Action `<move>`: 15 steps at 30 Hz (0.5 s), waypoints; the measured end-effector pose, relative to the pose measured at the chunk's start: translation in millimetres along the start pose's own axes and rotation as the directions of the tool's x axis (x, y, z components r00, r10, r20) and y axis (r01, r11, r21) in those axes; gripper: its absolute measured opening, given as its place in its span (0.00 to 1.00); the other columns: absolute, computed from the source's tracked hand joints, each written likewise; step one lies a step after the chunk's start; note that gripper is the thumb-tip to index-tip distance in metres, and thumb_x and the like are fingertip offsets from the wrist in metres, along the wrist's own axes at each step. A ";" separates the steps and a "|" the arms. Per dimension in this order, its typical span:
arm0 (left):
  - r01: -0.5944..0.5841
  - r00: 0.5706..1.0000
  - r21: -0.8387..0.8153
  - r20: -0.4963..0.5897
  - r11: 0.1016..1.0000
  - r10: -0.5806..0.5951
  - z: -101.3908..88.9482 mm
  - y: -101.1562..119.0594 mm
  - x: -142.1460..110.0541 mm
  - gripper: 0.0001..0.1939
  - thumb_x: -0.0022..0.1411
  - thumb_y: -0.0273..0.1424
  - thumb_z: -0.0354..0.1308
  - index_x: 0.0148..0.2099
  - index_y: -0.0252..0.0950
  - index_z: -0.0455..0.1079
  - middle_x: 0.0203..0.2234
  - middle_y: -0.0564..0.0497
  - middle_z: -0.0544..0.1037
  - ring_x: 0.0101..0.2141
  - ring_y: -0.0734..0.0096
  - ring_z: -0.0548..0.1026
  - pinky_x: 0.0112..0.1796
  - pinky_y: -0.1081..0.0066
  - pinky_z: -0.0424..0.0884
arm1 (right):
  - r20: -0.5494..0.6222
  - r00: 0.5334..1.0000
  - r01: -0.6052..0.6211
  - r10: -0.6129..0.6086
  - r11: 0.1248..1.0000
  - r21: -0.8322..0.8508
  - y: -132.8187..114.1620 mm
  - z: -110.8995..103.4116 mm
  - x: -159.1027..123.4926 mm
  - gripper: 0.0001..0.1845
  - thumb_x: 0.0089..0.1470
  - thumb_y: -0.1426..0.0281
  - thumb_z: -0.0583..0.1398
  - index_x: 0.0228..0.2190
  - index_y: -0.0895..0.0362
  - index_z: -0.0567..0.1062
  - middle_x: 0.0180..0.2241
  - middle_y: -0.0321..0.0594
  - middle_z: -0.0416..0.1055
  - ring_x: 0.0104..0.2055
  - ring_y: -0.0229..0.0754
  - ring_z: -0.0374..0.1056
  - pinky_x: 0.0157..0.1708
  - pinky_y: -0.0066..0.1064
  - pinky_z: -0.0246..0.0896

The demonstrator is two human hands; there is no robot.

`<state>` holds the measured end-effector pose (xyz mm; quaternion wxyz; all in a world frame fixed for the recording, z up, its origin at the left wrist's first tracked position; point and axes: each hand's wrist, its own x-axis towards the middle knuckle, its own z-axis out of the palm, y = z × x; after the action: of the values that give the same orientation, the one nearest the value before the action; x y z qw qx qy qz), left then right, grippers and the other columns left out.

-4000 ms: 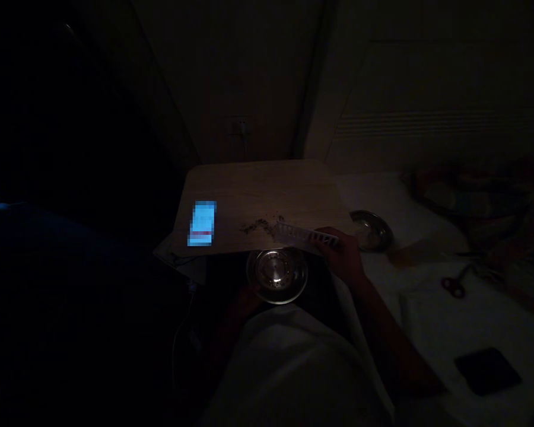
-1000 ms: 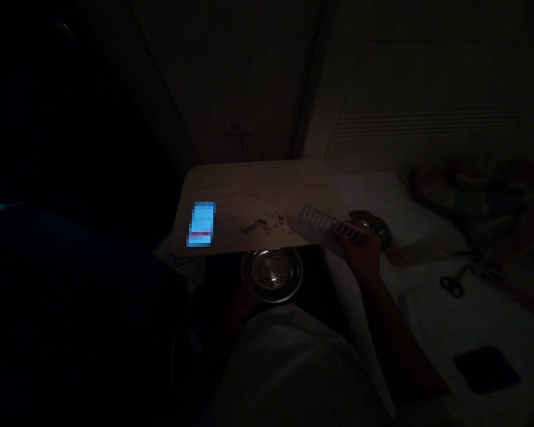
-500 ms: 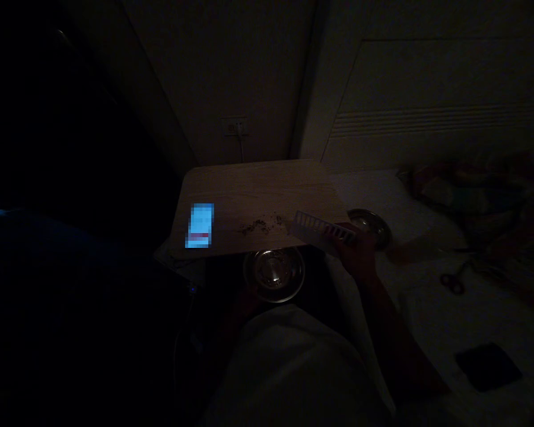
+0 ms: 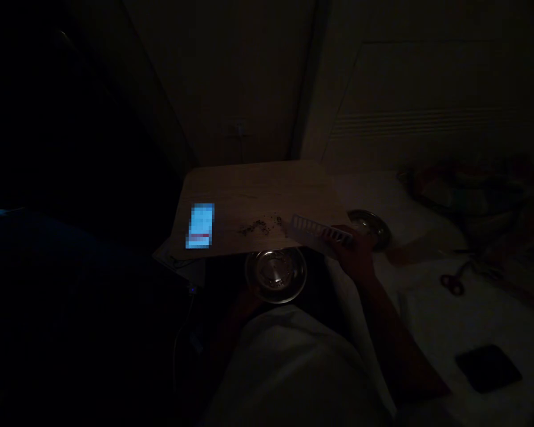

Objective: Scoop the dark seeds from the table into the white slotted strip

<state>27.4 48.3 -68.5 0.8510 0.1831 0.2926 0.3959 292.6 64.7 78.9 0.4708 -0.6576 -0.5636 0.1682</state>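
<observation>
A pale slotted piece (image 4: 314,229) tilts over the near right part of the wooden table (image 4: 262,181) in near darkness, pinched at one end by the fingers of my right hand (image 4: 356,255); they hide that end, and whether the other touches the wood I cannot tell. At nine o'clock from the piece, close by, dark bits (image 4: 258,226) lie scattered, too small to identify.

Between seven and eight o'clock, a shiny metal bowl (image 4: 275,271) sits at the table's front edge, its far rim cut off by the board, with specks inside. My left hand (image 4: 249,295) is at its lower left rim, so deep in shadow that I cannot tell whether its fingers grip or merely touch.

A second metal vessel (image 4: 381,230) stands at three o'clock, partly behind my right hand. At nine o'clock, beyond the bits, a glowing phone (image 4: 200,225) shows a screen broken into coarse blocks.

Farther off, red-handled scissors (image 4: 453,284) lie near four o'clock, their blades barely visible; a dark flat square (image 4: 488,367) rests between four and five. A dim colored heap (image 4: 471,196) occupies the space between two and three, and a faint wall socket (image 4: 238,127) shows toward eleven.
</observation>
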 end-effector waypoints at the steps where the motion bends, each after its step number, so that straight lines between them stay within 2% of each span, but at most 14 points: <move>1: -0.008 1.000 -0.002 0.004 1.000 0.008 1.3 0.1 1.0 0.33 0.46 0.27 0.61 0.57 0.35 0.64 0.54 0.46 0.68 0.60 0.48 0.53 0.58 0.56 0.51 | 0.005 1.000 0.000 0.000 1.000 0.001 -0.4 0.2 -0.1 0.10 0.47 0.64 0.62 0.30 0.57 0.75 0.27 0.38 0.74 0.28 0.40 0.68 0.27 0.30 0.62; 4: -0.019 1.000 -0.002 0.010 1.000 0.019 2.1 -0.2 2.9 0.33 0.47 0.27 0.61 0.58 0.38 0.63 0.55 0.48 0.67 0.61 0.50 0.52 0.58 0.58 0.50 | 0.024 1.000 -0.008 0.007 1.000 0.023 -0.5 0.4 -0.7 0.10 0.47 0.64 0.61 0.31 0.57 0.75 0.27 0.38 0.74 0.28 0.40 0.68 0.27 0.30 0.62; 9: 0.015 0.999 0.004 0.032 1.000 -0.015 -1.1 -1.2 1.1 0.30 0.47 0.30 0.62 0.55 0.33 0.66 0.53 0.43 0.70 0.60 0.44 0.53 0.57 0.53 0.51 | 0.053 0.999 -0.001 0.000 1.000 0.010 -0.7 0.7 -1.3 0.10 0.47 0.64 0.62 0.31 0.56 0.76 0.28 0.37 0.75 0.29 0.40 0.69 0.29 0.30 0.62; 12: 0.001 0.999 0.004 0.043 1.000 -0.001 -1.3 -1.8 1.0 0.32 0.48 0.31 0.62 0.57 0.34 0.64 0.56 0.44 0.67 0.60 0.48 0.53 0.58 0.55 0.50 | 0.071 0.997 0.045 -0.044 0.999 -0.015 -3.5 1.1 -0.6 0.09 0.48 0.65 0.61 0.31 0.56 0.76 0.29 0.37 0.75 0.29 0.41 0.70 0.29 0.30 0.63; 15: 0.006 0.999 0.014 0.043 1.000 -0.006 -1.0 -1.9 1.5 0.33 0.50 0.32 0.61 0.58 0.32 0.61 0.57 0.41 0.65 0.60 0.49 0.54 0.58 0.52 0.49 | 0.098 0.993 0.071 -0.065 0.996 -0.051 -7.1 1.5 -0.1 0.09 0.49 0.65 0.61 0.32 0.56 0.76 0.29 0.38 0.76 0.28 0.41 0.70 0.28 0.29 0.63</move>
<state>28.6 48.3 -70.7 0.8569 0.1967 0.2776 0.3871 287.3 64.7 83.8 0.4306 -0.6417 -0.6120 0.1680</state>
